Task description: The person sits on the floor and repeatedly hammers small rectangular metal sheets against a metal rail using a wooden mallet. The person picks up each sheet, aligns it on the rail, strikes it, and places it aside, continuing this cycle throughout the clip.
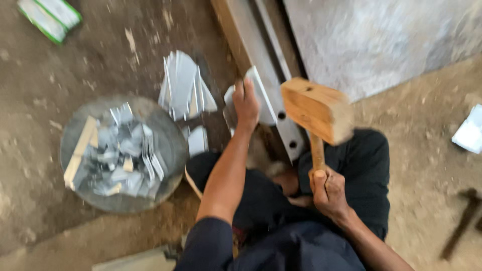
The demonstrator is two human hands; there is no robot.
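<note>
My right hand [327, 193] grips the handle of a wooden mallet [315, 109], whose big block head is raised above a long grey metal bar [273, 85]. My left hand [246, 103] holds a small bent sheet-metal piece [263, 100] against that bar, just left of the mallet head. The bar has two dark holes near its close end and runs away from me across the dirt floor. My legs in dark trousers are folded under the bar.
A round metal pan [165, 135] at the left holds several cut metal pieces and wood strips. A stack of metal pieces [183, 85] lies between pan and bar. A large grey sheet [381, 35] is at upper right, a dark tool [462, 221] at right.
</note>
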